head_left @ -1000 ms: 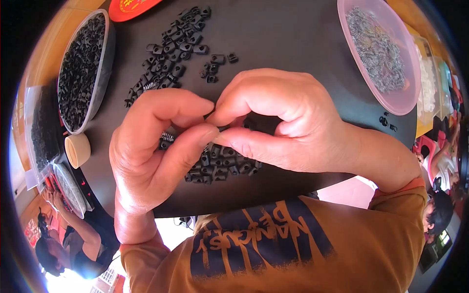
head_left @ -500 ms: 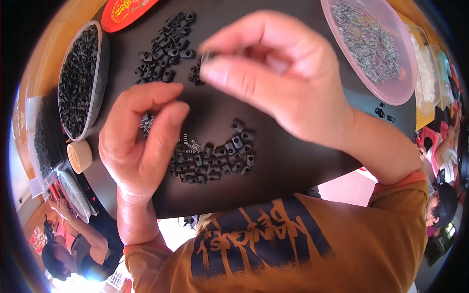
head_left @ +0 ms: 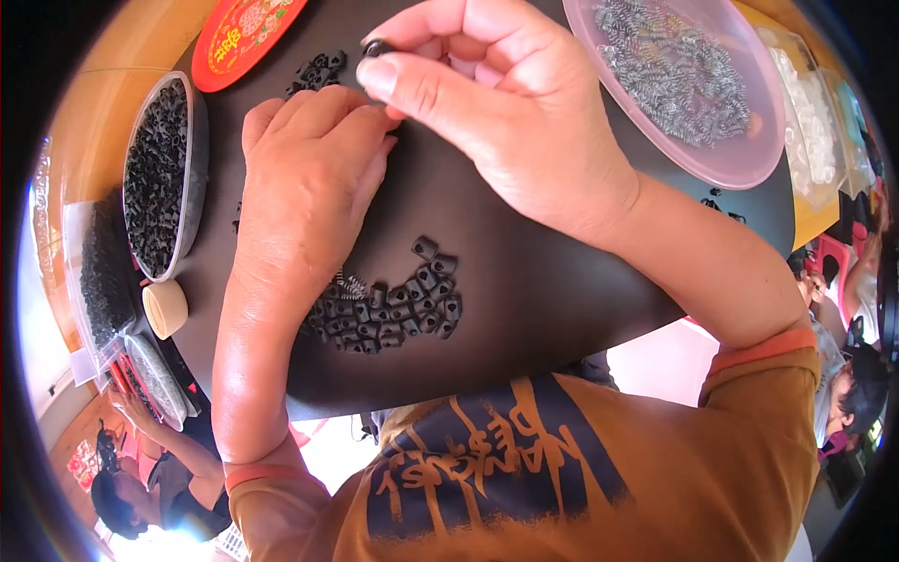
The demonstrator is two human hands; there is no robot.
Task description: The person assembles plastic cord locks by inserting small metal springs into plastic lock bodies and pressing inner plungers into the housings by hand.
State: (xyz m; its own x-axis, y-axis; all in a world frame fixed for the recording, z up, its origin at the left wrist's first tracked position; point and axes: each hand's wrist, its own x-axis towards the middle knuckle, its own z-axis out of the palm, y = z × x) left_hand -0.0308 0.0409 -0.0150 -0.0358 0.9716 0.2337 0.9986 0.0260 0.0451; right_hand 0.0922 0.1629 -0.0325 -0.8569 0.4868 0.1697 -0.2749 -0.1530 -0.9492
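I am pinching a small black plastic piece [head_left: 376, 47] between the thumb and forefinger of my right hand [head_left: 506, 122], fingers closed tight on it, and carrying it out toward the far pile of black pieces [head_left: 316, 71] beside the red lid [head_left: 245, 36]; half a second ago this hand was nearer me, so one piece looks finished. My left hand [head_left: 309, 178] is lying curled and palm down just beside it, and I cannot tell whether it is holding anything. Nearer me, the heap of loose black pieces [head_left: 389, 309] and a small spring [head_left: 352, 284] are waiting on the black board [head_left: 562, 290]; the bowl of springs [head_left: 684, 84] sits to the right.
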